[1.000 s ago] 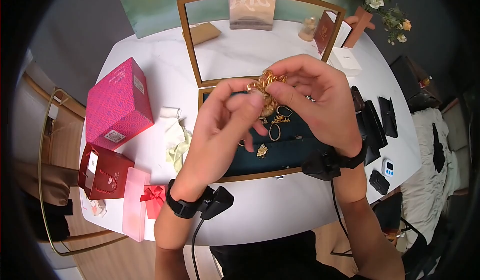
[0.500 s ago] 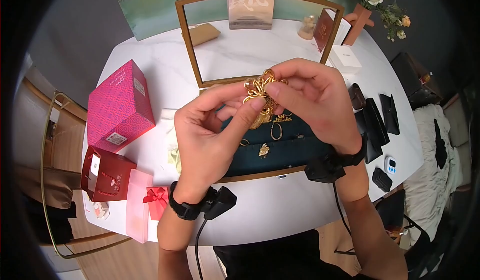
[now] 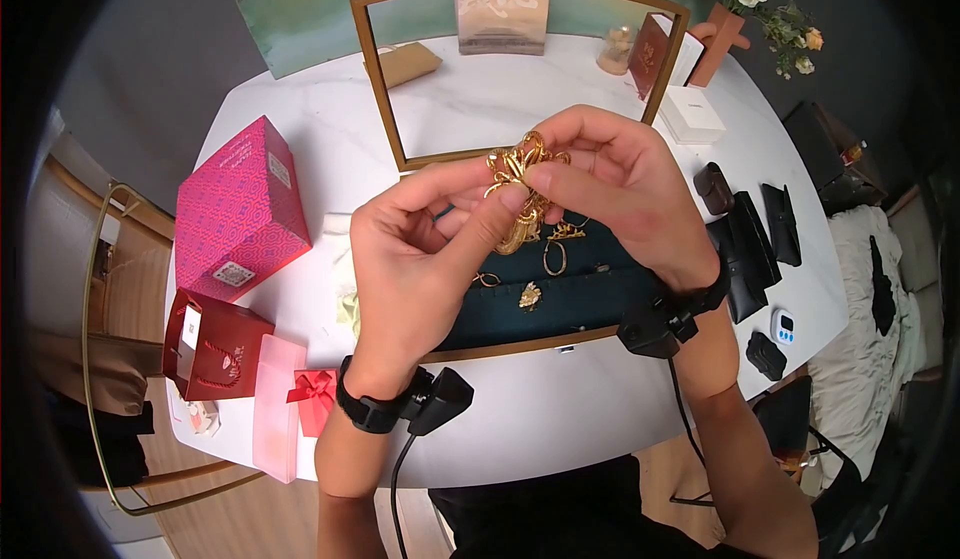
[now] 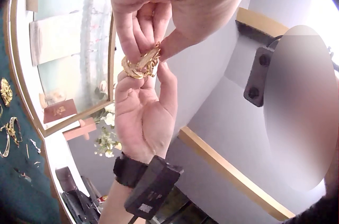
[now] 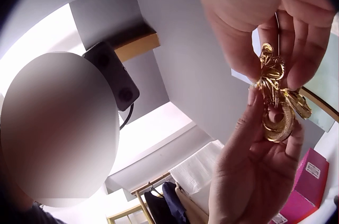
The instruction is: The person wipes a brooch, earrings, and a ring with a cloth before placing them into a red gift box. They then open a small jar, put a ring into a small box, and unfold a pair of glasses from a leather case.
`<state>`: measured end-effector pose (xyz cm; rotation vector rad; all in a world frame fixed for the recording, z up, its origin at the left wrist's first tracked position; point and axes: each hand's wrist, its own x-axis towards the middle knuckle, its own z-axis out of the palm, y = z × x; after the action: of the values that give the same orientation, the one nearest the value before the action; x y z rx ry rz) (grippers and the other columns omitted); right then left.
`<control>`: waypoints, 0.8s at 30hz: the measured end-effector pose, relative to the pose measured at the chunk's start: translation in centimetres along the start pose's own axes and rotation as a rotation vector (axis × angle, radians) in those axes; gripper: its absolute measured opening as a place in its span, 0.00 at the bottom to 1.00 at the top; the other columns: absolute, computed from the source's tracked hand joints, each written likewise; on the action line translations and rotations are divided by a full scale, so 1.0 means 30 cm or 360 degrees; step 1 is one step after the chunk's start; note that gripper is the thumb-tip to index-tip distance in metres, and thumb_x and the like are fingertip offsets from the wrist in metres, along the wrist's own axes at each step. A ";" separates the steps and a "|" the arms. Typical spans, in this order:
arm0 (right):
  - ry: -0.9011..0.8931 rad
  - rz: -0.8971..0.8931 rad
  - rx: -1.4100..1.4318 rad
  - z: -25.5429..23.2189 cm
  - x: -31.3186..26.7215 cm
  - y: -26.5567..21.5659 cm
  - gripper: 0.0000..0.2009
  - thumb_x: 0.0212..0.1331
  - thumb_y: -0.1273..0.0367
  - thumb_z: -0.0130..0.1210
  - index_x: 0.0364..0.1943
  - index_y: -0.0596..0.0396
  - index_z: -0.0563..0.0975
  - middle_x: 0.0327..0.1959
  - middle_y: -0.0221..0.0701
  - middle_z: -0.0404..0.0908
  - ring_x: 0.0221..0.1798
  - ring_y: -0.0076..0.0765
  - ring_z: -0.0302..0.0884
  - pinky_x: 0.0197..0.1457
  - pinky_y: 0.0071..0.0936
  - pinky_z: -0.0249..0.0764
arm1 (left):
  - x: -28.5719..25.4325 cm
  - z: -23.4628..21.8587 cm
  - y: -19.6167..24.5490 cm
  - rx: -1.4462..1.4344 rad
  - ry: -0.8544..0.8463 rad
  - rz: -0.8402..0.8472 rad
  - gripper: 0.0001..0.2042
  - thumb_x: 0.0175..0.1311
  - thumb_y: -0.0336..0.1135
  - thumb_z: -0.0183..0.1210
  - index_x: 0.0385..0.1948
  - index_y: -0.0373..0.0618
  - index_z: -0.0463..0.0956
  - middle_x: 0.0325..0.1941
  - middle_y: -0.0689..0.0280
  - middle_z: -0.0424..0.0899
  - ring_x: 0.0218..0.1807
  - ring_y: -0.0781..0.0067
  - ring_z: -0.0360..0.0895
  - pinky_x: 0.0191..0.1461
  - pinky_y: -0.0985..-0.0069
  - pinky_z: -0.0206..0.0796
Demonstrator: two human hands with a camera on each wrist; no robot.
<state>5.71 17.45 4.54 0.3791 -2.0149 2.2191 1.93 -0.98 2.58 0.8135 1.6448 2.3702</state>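
while l hand (image 3: 408, 264) pinches gold jewelry (image 5: 272, 87), r hand (image 3: 640, 199) too

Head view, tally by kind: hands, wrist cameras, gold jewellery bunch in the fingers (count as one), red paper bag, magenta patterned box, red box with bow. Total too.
Left hand and right hand: 2
Wrist cameras: 2
Gold jewellery bunch: 1
Red paper bag: 1
Magenta patterned box: 1
Red box with bow: 1
Total: 8
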 end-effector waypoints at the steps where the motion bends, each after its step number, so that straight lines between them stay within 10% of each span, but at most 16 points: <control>1: -0.0001 -0.0001 0.0002 0.001 0.001 -0.001 0.11 0.64 0.70 0.60 0.46 0.64 0.77 0.39 0.31 0.83 0.37 0.20 0.79 0.41 0.17 0.76 | 0.001 -0.002 0.001 -0.0060 -0.0006 -0.0027 0.12 0.61 0.20 0.64 0.46 0.29 0.79 0.43 0.57 0.85 0.40 0.79 0.82 0.45 0.83 0.76; 24: 0.0068 -0.0103 -0.0024 0.014 0.004 -0.019 0.15 0.66 0.71 0.57 0.54 0.63 0.73 0.45 0.36 0.81 0.43 0.26 0.82 0.40 0.21 0.81 | 0.009 -0.025 0.003 -0.0259 -0.0020 -0.0134 0.14 0.64 0.19 0.58 0.52 0.31 0.77 0.47 0.57 0.85 0.46 0.77 0.82 0.50 0.80 0.74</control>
<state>5.78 17.09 5.15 0.3865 -1.9683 2.1538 1.34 -1.52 2.56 0.7134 1.4289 2.3970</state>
